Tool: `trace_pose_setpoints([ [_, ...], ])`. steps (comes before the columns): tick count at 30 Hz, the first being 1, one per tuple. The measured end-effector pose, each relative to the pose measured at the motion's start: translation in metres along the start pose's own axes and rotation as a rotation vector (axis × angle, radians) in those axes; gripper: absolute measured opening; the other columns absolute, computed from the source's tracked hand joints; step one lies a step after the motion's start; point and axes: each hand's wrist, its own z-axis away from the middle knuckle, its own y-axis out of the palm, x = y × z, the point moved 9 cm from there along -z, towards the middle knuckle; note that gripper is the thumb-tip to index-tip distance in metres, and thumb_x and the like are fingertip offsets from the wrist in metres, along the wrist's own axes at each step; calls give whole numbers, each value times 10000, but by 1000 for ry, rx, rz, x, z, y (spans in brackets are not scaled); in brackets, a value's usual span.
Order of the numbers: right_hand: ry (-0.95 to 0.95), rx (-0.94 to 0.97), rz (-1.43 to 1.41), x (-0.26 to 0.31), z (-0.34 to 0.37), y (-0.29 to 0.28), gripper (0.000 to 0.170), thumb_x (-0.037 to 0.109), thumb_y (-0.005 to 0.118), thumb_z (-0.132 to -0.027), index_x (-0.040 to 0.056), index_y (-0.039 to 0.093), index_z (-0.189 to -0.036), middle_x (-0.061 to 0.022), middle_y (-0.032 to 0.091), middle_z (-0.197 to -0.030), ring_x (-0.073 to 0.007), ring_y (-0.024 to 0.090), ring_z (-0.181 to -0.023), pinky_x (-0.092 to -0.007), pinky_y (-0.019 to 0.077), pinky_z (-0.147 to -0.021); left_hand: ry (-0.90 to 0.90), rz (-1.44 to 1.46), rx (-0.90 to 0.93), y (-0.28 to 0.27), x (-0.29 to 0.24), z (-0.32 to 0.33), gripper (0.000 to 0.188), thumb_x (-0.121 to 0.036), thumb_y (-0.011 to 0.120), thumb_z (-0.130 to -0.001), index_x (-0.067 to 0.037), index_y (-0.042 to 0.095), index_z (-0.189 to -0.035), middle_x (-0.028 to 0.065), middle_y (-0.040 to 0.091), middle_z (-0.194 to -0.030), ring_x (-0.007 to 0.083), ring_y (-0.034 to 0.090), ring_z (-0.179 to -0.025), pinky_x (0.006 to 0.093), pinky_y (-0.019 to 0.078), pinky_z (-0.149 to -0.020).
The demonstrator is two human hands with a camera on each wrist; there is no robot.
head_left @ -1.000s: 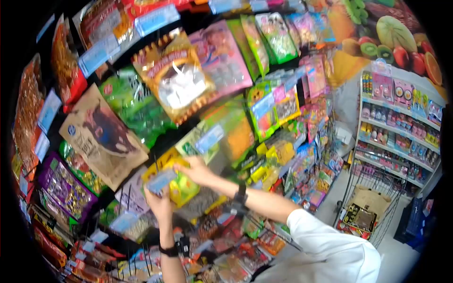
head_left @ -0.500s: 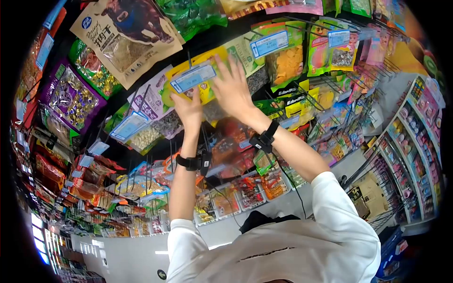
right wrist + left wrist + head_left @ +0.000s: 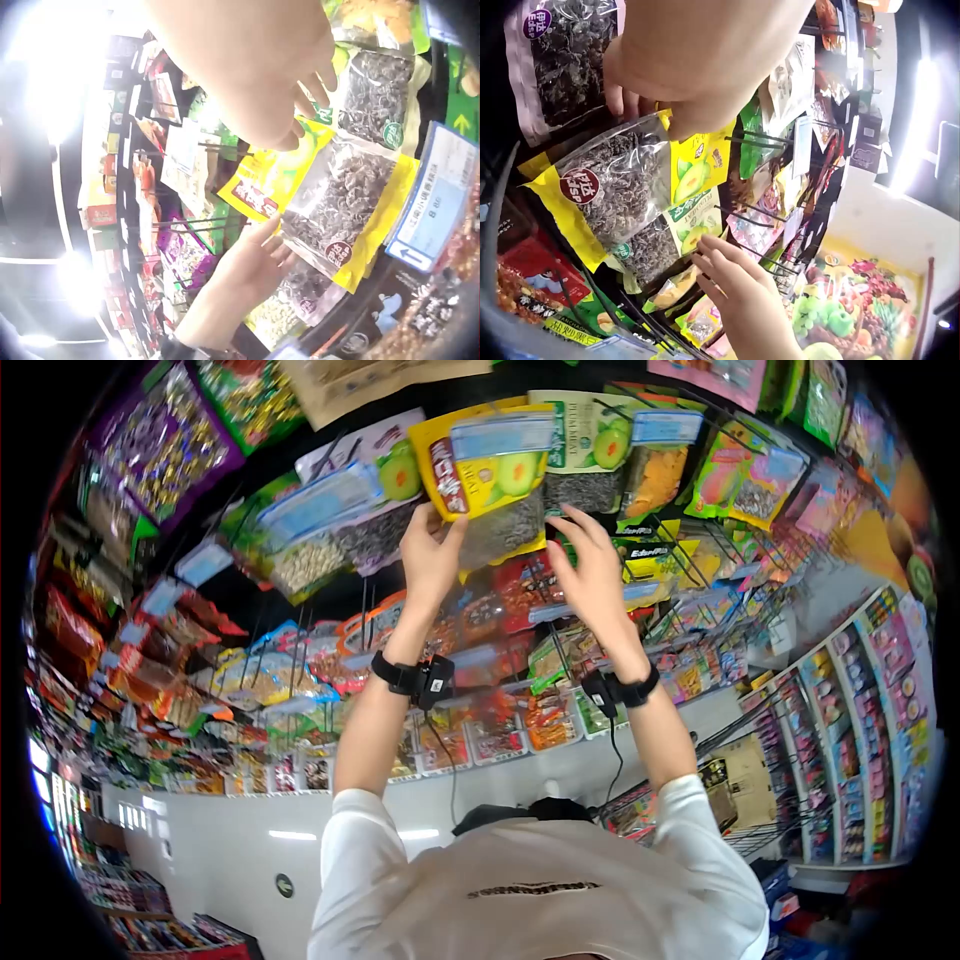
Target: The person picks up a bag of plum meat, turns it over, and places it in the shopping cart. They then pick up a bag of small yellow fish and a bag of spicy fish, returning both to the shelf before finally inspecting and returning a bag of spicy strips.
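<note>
A yellow bag of dried plum meat (image 3: 465,475) hangs among the snack packs, with a clear lower window showing dark shreds. My left hand (image 3: 430,565) pinches its left edge between thumb and fingers; in the right wrist view the thumb of the left hand (image 3: 244,274) lies along the edge of the yellow bag (image 3: 337,199). My right hand (image 3: 590,575) is at the bag's right side with loosely spread fingers, holding nothing. In the left wrist view the right hand (image 3: 742,292) is beside the packs. A price tag (image 3: 503,435) covers part of the bag's top.
A lilac bag (image 3: 385,465) hangs to the left, a white-and-green plum bag (image 3: 590,440) to the right. Metal hooks and price tags (image 3: 320,500) jut from the rack. Trays of snacks (image 3: 550,722) line the bottom; a wire cart with a cardboard box (image 3: 745,775) stands at right.
The head view has tilted down, so the rack sits higher. My right hand has come off the bag's front to its right side. My left hand now pinches the left edge.
</note>
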Motion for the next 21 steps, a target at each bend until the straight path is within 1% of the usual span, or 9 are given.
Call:
trace_pose_setpoints([
  [4,137,-5,-135,43,45,-41,195,92,618,-919,-9,669,-1078,-163,683,-1058,-314,657,-1010,-346,489,-888,85,99,-191,-40,-21,24,216,-119,685,-907,30,622,-1051,112,699,-983,155,666,-880,297,530,-811],
  [7,430,-42,-155,36,126,-54,178,98,614,-939,-7,689,-1062,-101,712,-980,-157,663,-877,-288,503,-785,-44,131,-13,-64,-40,61,160,-93,649,-939,26,632,-1045,61,685,-937,121,653,-907,263,510,-803],
  [8,452,-76,-180,46,150,-59,175,99,612,-942,-6,692,-1058,-97,713,-960,-153,650,-862,-282,500,-789,-53,176,20,-70,-43,79,142,-95,644,-945,23,639,-1024,55,683,-931,112,652,-898,256,508,-795],
  [9,611,-69,-189,40,190,-60,179,109,614,-946,-11,690,-1055,-99,715,-960,-149,646,-868,-287,500,-791,-62,221,56,-74,-47,99,128,-97,639,-950,20,646,-1004,49,681,-925,103,652,-890,248,506,-788],
  [11,666,-54,-113,59,246,-63,193,119,608,-962,-38,679,-1049,-96,719,-960,-140,661,-917,-287,509,-828,-172,322,152,-76,-56,145,119,-99,626,-961,14,645,-993,41,678,-918,94,652,-874,237,502,-775],
  [16,1010,35,-160,86,385,-82,208,141,602,-981,-35,680,-1062,-65,716,-972,-107,653,-906,-261,507,-814,-257,439,508,-39,-43,254,129,-97,620,-956,17,644,-1012,68,701,-906,103,665,-841,257,516,-714],
  [17,1051,69,-33,101,389,-96,207,138,603,-981,-35,683,-1061,-56,715,-958,-94,641,-883,-251,500,-790,-232,445,572,-27,-46,271,140,-103,623,-953,15,647,-1025,70,705,-905,111,670,-840,269,519,-716],
  [20,1099,-55,8,119,413,-131,215,144,601,-984,-39,681,-1066,-54,716,-935,-89,630,-850,-241,491,-761,-271,509,837,12,-49,334,169,-145,638,-936,4,652,-1014,140,715,-920,237,710,-865,323,531,-779],
  [21,1095,-114,-10,126,413,-139,220,147,600,-984,-41,679,-1067,-57,717,-928,-90,629,-843,-238,489,-757,-273,494,943,23,-54,352,180,-146,634,-940,7,650,-1032,133,716,-932,224,704,-862,320,531,-774],
])
